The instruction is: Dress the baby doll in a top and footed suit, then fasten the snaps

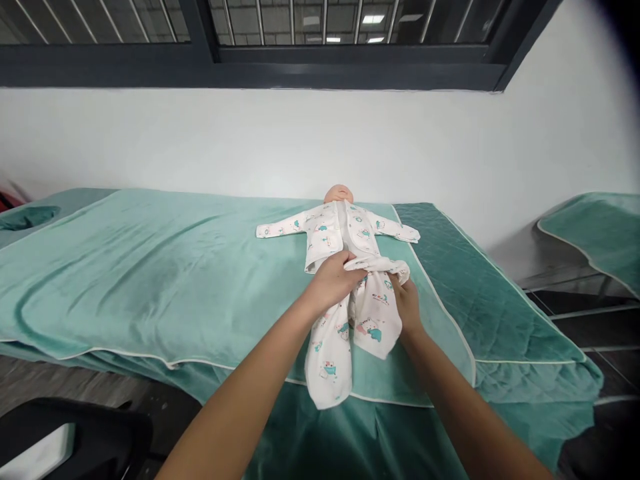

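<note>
Jacket (320, 233), trousers (327, 370): matt soft cloth, lightly creased. Doll head (339, 193), 12 o'clock: smooth, plastic-looking. Throw (150, 267): velvety cloth, slight sheen. Quilted cover (515, 313), 4 o'clock: plush, bumpy. Window bars (292, 20), 12 o'clock: glossy metal. Wall (225, 140) behind: smooth, matt.

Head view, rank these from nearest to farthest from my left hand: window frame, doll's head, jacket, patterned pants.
From the left hand:
1. Patterned pants: in its grip.
2. Jacket: just beyond it.
3. Doll's head: past the jacket.
4. Window frame: up on the wall.
</note>
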`<state>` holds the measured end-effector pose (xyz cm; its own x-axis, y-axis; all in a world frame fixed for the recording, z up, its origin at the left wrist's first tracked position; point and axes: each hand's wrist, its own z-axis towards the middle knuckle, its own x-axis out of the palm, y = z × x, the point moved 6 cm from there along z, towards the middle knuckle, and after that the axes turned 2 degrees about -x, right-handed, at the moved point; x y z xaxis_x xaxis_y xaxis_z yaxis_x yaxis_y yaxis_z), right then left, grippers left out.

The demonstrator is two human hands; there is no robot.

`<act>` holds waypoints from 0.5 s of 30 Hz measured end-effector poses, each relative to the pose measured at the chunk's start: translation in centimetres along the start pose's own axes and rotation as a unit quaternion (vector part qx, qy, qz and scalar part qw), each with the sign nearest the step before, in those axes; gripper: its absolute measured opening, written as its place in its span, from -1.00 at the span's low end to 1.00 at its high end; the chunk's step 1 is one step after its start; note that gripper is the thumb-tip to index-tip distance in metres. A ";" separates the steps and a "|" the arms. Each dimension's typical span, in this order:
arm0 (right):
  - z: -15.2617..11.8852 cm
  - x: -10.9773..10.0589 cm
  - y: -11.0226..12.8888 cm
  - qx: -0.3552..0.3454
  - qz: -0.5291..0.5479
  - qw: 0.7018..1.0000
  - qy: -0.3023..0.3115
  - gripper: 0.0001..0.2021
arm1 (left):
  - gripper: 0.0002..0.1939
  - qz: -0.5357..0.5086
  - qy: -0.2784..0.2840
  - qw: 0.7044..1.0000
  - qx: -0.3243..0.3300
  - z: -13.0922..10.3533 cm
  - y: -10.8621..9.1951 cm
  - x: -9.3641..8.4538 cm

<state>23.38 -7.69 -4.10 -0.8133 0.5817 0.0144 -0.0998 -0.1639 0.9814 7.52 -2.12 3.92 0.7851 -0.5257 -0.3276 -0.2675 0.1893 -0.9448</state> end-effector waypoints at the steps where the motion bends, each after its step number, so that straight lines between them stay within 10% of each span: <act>1: 0.4 0.0 0.0 -0.003 -0.001 1.000 0.000 -0.71 | -0.84 0.025 -0.007 1.000 0.010 0.3 0.0 -0.1; 15: 3.2 -0.2 -0.6 0.046 -0.030 0.998 0.007 -0.52 | -0.75 0.340 -0.031 0.936 0.088 2.2 -0.4 1.2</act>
<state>25.42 -5.12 -4.10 -0.8154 0.5771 -0.0464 -0.0951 -0.0544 0.9940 9.82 -0.96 3.88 0.4990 -0.1867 -0.8463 -0.6254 0.5984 -0.5008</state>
